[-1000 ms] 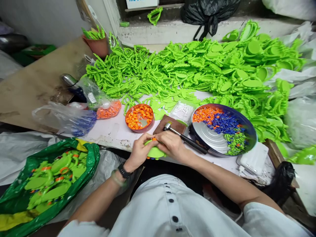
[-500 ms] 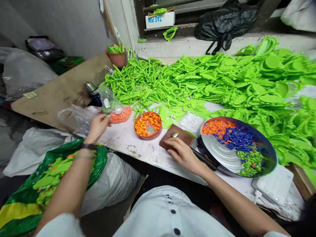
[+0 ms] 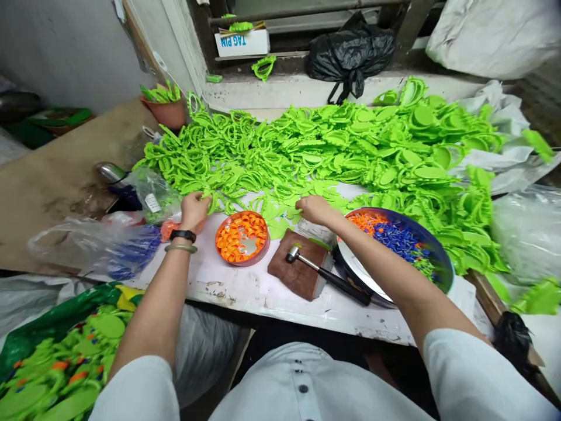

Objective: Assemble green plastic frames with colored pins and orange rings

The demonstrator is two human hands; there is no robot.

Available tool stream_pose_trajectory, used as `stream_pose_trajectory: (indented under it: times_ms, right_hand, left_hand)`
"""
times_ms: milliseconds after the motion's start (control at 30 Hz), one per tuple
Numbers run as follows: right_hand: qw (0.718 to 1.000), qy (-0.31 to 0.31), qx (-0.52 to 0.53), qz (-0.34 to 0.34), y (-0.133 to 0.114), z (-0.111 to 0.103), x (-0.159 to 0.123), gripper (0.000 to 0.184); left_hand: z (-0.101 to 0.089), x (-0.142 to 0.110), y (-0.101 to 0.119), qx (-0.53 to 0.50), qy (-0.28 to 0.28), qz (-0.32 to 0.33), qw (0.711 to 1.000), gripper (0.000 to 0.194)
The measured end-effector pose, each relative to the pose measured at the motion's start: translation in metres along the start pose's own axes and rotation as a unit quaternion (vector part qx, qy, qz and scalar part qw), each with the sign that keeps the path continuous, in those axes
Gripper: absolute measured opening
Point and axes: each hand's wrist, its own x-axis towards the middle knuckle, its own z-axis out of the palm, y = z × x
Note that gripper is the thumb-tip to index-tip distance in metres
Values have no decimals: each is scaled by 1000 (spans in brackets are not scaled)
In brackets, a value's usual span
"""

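Head view | left hand [image 3: 195, 210] pinches green plastic frame [image 3: 211, 203] at the near edge of the pile [image 3: 307, 146] | right hand [image 3: 314, 209] curled on green scraps [image 3: 280, 225], grip unclear | pinching one frame avoids snagging neighbours

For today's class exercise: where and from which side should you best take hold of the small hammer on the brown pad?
Take the black-handled, steel-headed hammer by its black handle, coming from above on the near side. The head rests on the brown pad, while the long, slim handle runs off it over the white tabletop, so fingers can likely wrap around it.
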Motion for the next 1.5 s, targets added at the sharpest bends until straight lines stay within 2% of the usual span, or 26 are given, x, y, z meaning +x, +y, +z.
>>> stream_pose_trajectory:
  times_ms: [67,100,133,200,233,300,367,433,467,500,567,600,633,667,733,867,900,933,967,1033,1100,1133,1267,1500]
  right_hand:
    - [1000,-13,-15,24,-5,6,31,31]
    - [999,-18,-17,34,-7,9,42,31]
    - [999,-21,-17,42,-8,13,50,30]
    - [998,-23,-6,51,-5,16,61,27]
    - [998,-18,4,53,-1,16,63,25]
    - [998,6,30,60,10,13,62,20]
    - [995,44,56,71,19,8,54,23]
    - [973,90,203,71,22,5,35,27]
    - [938,101,327,62,20,5,23,26]
    - [878,101,465,49,17,6,9,26]
    - [735,65,675,24,4,9,-21,35]
    - [692,43,720,17,-3,11,-35,39]
    - [670,28,742,13,-10,12,-47,40]
    - [665,22,747,12,-17,13,-58,40]
    - [684,25,729,13,-29,16,-74,36]
    - [776,90,624,7,-49,23,-96,25]
    - [791,109,602,0,-53,26,-101,23]
    - [794,122,595,-5,-57,27,-106,24]
    - [786,125,606,-7,-59,28,-111,25]
    - [743,112,660,2,-62,28,-119,30]
    - [701,86,708,10,-62,24,-126,36]
    - [690,71,720,11,-62,21,-128,38]
    - [677,46,734,12,-63,15,-132,40]
    - [671,68,738,24,-69,15,-136,39]
  left_hand:
    - [-9,-19,10,-81,43,9,996,21]
    - [-12,-31,15,-139,37,7,990,21]
    - [-14,-46,20,-244,6,-8,970,20]
    - [-14,-77,30,-425,-76,-74,899,23]
    - [-10,-93,34,-475,-106,-115,866,22]
    - [2,-124,41,-523,-150,-198,816,16]
    - [18,-149,45,-540,-179,-261,780,14]
    - [36,-167,49,-544,-221,-291,755,16]
    - [44,-174,50,-547,-239,-298,745,18]
    - [51,-179,51,-551,-252,-300,737,19]
    - [63,-187,55,-566,-257,-299,724,20]
    - [67,-190,57,-573,-255,-296,721,20]
    - [70,-192,60,-579,-254,-289,719,20]
    - [73,-195,63,-584,-254,-279,718,20]
    - [78,-202,70,-595,-255,-256,718,20]
    - [85,-218,79,-624,-220,-235,712,25]
    - [87,-221,79,-631,-207,-237,709,25]
    - [88,-225,79,-637,-198,-238,706,25]
    - [88,-227,78,-642,-195,-237,702,24]
    - [89,-232,75,-647,-201,-222,701,23]
    - [88,-237,72,-642,-205,-193,713,25]
    - [88,-239,71,-636,-203,-175,723,27]
    - [90,-247,70,-614,-198,-109,757,35]
    - [90,-254,69,-593,-187,-55,781,35]
